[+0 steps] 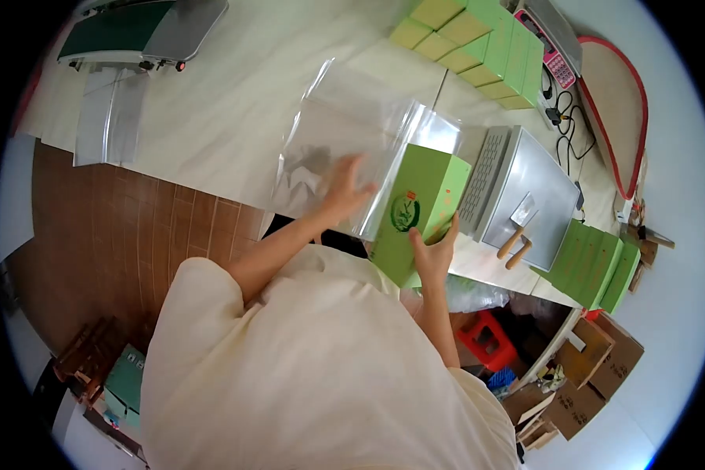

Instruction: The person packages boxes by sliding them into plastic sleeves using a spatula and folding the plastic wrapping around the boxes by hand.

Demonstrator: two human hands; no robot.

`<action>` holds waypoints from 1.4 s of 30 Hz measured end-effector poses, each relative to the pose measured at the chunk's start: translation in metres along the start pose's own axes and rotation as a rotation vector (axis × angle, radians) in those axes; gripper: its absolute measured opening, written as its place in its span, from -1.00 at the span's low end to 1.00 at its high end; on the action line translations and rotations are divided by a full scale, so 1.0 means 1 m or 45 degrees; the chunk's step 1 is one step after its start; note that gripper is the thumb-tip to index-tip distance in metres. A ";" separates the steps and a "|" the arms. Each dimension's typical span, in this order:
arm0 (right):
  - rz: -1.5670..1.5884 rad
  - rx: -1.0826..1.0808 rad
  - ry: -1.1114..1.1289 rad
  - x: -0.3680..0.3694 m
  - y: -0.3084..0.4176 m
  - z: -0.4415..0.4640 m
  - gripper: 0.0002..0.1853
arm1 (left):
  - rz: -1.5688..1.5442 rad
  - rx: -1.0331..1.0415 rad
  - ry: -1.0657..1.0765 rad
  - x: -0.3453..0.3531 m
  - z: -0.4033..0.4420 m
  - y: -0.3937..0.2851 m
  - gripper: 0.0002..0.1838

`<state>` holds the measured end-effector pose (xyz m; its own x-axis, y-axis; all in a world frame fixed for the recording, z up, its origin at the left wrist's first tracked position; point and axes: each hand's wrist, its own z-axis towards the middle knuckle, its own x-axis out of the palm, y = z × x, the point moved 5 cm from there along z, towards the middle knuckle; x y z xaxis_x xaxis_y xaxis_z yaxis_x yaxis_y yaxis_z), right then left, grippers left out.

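A long green box (417,207) with a dark round emblem and small red marks lies tilted at the table's front edge. My right hand (435,251) grips its near right side, thumb on the emblem face. Left of the box, my left hand (345,190) is over a clear plastic sheet or bag (345,117), its fingers apart and holding nothing. The plastic spreads on the table behind and left of the box, and part of it lies beside the box's left edge.
A grey metal device (525,196) with wooden-handled tools (517,244) on top stands right of the box. Green boxes are stacked at the back (486,47) and right (591,262). More clear plastic (110,117) hangs at left, near a green-and-grey machine (137,31). A red stool (487,341) is below.
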<state>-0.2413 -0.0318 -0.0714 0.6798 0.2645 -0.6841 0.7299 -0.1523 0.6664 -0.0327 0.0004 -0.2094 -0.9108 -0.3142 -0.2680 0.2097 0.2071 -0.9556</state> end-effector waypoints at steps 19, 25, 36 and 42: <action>-0.457 0.252 -0.286 0.036 -0.067 -0.018 0.07 | 0.222 -0.657 -0.433 -0.159 0.081 0.112 -0.62; -0.422 0.303 -0.282 0.035 -0.068 -0.018 0.08 | 0.562 -0.593 -0.204 -0.163 0.102 0.091 -0.72; -0.418 0.285 -0.335 0.034 -0.070 -0.018 0.08 | 0.610 -0.262 -0.203 -0.153 0.188 0.070 -0.78; -0.397 0.291 -0.366 0.034 -0.066 -0.019 0.08 | 0.689 -0.142 -0.146 -0.140 0.231 0.054 -0.83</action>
<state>-0.2675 0.0052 -0.1334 0.3949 0.0618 -0.9166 0.8773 -0.3216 0.3563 0.1886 -0.1580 -0.2520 -0.6381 -0.2336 -0.7337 0.5913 0.4617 -0.6612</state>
